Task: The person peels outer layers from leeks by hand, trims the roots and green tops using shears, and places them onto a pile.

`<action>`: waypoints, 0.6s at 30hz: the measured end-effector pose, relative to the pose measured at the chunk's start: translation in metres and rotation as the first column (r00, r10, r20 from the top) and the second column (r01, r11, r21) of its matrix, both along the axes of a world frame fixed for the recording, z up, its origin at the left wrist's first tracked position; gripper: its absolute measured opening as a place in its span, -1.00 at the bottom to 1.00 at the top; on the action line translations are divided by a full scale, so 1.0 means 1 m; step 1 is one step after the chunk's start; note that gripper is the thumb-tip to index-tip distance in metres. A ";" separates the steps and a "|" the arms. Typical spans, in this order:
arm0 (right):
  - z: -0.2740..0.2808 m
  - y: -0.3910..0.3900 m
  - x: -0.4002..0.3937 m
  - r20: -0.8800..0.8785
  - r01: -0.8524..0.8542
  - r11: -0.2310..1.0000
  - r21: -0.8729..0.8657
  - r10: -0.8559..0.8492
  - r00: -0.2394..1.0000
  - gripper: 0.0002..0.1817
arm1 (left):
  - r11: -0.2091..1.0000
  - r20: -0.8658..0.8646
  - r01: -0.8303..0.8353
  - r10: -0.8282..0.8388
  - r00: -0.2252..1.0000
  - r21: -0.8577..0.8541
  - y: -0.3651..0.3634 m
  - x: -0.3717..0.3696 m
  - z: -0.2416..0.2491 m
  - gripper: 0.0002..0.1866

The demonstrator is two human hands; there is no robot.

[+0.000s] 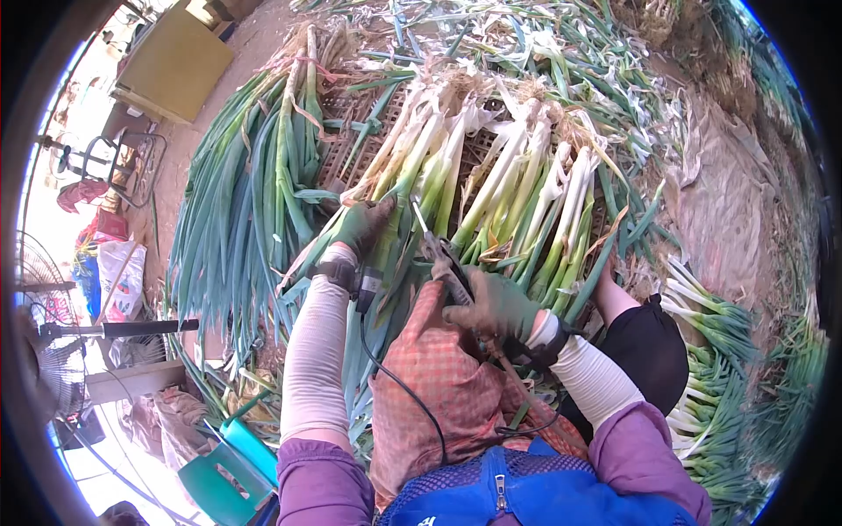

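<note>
Above one lattice rack (340,161), the left hand (365,230) clasps green onions (423,156), the right hand (493,303) one nozzled tool (445,261).

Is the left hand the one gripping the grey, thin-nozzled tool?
No: the green-gloved right hand grips the tool, while the green-gloved left hand touches long white-and-green stalks.
</note>
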State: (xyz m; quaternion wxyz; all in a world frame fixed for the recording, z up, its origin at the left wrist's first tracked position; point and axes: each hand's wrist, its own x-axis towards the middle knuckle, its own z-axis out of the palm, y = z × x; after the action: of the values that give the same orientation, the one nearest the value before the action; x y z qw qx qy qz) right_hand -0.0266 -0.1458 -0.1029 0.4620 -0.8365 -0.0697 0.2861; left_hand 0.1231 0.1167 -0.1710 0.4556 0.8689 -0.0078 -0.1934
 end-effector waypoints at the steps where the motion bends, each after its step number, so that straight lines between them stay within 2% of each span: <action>1: -0.009 0.001 -0.004 0.018 0.016 0.997 0.075 -0.017 1.000 -0.26 | 0.999 -0.020 0.013 -0.012 1.000 0.038 0.001 0.001 -0.003 -0.39; 3: -0.004 0.003 -0.005 0.019 0.019 0.999 0.051 -0.020 1.000 -0.25 | 0.993 -0.063 0.044 -0.037 0.997 0.114 0.000 0.000 -0.005 -0.39; 6: -0.003 0.005 -0.007 0.023 0.019 1.000 0.017 -0.019 1.000 -0.26 | 0.985 -0.134 -0.083 0.063 0.989 -0.153 -0.001 -0.009 -0.005 -0.32; 9: 0.014 0.005 -0.008 -0.047 0.000 0.998 -0.057 -0.002 0.999 -0.23 | 0.968 -0.236 -0.131 0.079 0.969 -0.214 0.001 -0.006 -0.016 -0.31; 11: 0.022 0.005 -0.009 -0.093 -0.005 0.996 -0.085 -0.003 0.996 -0.22 | 0.954 -0.233 -0.172 0.115 0.966 -0.244 -0.002 -0.002 -0.019 -0.32; 13: 0.023 0.005 -0.009 -0.111 0.011 0.997 -0.079 -0.020 0.994 -0.24 | 0.941 -0.264 -0.213 0.142 0.954 -0.263 -0.008 -0.003 -0.017 -0.33; 15: 0.007 0.005 -0.003 -0.002 0.043 0.997 -0.067 -0.043 0.999 -0.25 | 0.929 -0.326 -0.252 0.158 0.932 -0.271 -0.018 -0.009 -0.002 -0.33; 16: -0.001 0.005 0.003 0.053 0.060 0.997 -0.058 -0.057 0.997 -0.26 | 0.942 -0.302 -0.219 0.138 0.943 -0.253 -0.017 -0.008 -0.009 -0.32; 17: -0.002 0.006 0.012 -0.011 0.115 0.993 -0.024 -0.116 0.993 -0.27 | 0.955 -0.279 -0.186 0.118 0.953 -0.232 -0.013 -0.005 -0.024 -0.32; 18: -0.001 0.006 0.023 -0.010 0.138 0.989 -0.050 -0.139 0.990 -0.27 | 0.965 -0.254 -0.155 0.099 0.962 -0.210 -0.016 -0.005 -0.017 -0.31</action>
State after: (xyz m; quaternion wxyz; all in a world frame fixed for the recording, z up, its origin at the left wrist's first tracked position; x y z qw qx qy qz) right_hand -0.0036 -0.1398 -0.1035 0.4605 -0.8485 -0.0012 0.2608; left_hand 0.1176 0.1011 -0.1879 0.5613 0.7795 0.0815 -0.2657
